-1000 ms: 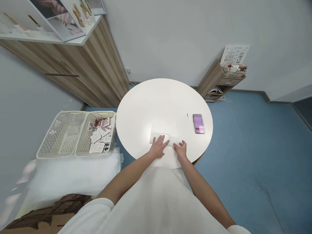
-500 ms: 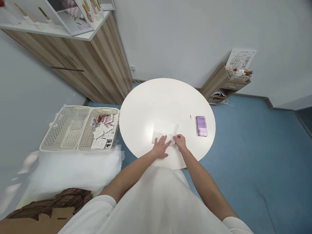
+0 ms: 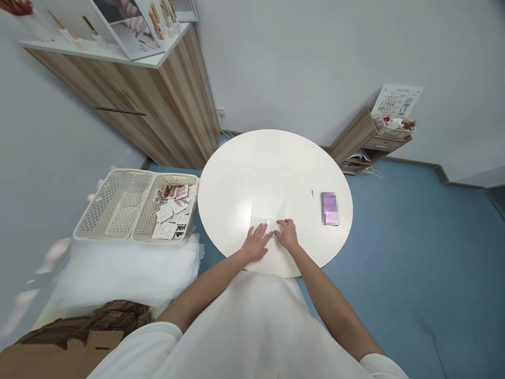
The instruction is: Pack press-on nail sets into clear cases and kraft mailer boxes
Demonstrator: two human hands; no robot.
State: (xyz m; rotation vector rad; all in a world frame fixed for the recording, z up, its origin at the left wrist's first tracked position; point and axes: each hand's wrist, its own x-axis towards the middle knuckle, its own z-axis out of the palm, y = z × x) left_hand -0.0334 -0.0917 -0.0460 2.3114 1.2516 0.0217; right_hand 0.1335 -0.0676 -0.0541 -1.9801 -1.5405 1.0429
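Observation:
On the round white table point(image 3: 272, 168) in front of me lies a thin, translucent white sheet point(image 3: 258, 211), close to the near edge. Part of it is folded over towards the middle. My left hand point(image 3: 254, 244) rests flat on its near left part, fingers spread. My right hand point(image 3: 288, 235) grips the folded right part between thumb and fingers, close to the left fingertips. Whatever lies inside the fold is too faint to make out. To the right sits a purple pack point(image 3: 330, 209), its surface blurred.
Left of the table stand two white plastic baskets; the right basket point(image 3: 136, 231) holds several printed cards point(image 3: 165, 230). Before them lies a stack of white sheets point(image 3: 130, 271), with a cardboard box point(image 3: 84, 352) nearer me. A wooden cabinet point(image 3: 173, 100) and small shelf unit point(image 3: 355, 137) stand behind.
My right hand has brought the sheet's right part leftward over the middle, closer to my left hand. My left hand has stayed flat on the sheet. The view has shifted slightly.

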